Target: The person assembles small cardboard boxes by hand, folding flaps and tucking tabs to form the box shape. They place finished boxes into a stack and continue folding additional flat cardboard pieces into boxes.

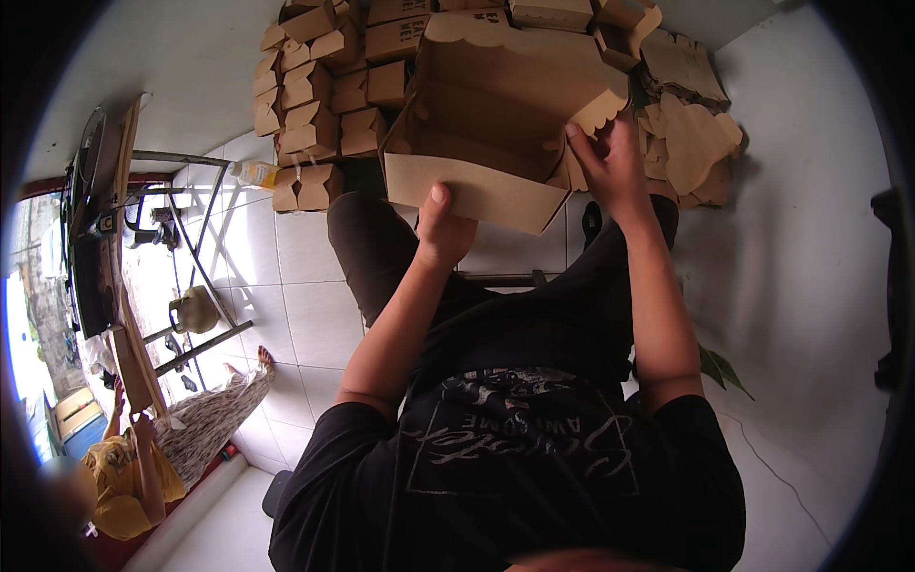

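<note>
Holding a box [477, 133] in front of the lap [529, 324] with its hollow facing up, likely for a clear view inside. Gripping the near wall [496, 198] in the left hand [445, 229], probably to carry the weight, with all fingers but the thumb hidden. Apparently pinching the scalloped edge [605, 103] with the right hand [618, 170], maybe to steer that flap. Backed by made-up boxes [311, 132] and flat card [699, 145], seemingly kept within reach.

A mostly hidden dark-green surface [364, 179] carries brown boxes [310, 129] and flat cardboard pieces [696, 148].
</note>
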The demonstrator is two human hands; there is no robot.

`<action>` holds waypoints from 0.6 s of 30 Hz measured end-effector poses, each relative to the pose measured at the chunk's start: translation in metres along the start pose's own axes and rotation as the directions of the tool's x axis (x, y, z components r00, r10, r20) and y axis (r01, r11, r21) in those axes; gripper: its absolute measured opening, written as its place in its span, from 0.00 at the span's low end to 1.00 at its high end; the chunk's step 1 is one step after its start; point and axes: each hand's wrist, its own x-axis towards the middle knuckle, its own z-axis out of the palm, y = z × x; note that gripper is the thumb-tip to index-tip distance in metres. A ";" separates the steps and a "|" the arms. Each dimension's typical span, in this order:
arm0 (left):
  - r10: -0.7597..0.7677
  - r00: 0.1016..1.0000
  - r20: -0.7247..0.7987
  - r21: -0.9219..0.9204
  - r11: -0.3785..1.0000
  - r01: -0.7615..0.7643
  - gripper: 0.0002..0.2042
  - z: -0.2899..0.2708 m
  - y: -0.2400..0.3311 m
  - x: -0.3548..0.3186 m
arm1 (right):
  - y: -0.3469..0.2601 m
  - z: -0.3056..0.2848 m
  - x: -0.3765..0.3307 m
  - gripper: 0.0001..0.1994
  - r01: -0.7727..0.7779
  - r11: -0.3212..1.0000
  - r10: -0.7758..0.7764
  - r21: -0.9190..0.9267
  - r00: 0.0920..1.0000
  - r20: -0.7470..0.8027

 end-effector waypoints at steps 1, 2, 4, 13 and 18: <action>-0.003 1.000 -0.004 0.006 1.000 0.003 0.37 0.001 0.001 0.000 | -0.003 0.000 -0.001 0.29 0.012 1.000 -0.012 0.002 1.000 0.021; -0.007 1.000 -0.008 0.013 1.000 0.007 0.37 0.003 0.001 0.001 | -0.005 0.000 -0.003 0.28 0.023 1.000 -0.023 0.005 0.999 0.042; -0.006 1.000 -0.025 0.021 1.000 0.007 0.37 0.006 0.002 0.001 | -0.012 -0.003 -0.005 0.28 0.014 0.997 -0.022 0.082 0.996 0.090; 0.002 0.997 -0.075 0.048 0.999 0.002 0.39 0.016 0.003 0.003 | -0.025 -0.002 -0.009 0.28 0.026 0.994 -0.040 0.109 0.991 0.127; -0.007 0.997 -0.083 0.087 0.996 0.015 0.39 0.007 0.000 0.002 | -0.033 0.002 -0.011 0.31 0.096 0.971 -0.116 0.219 0.990 0.081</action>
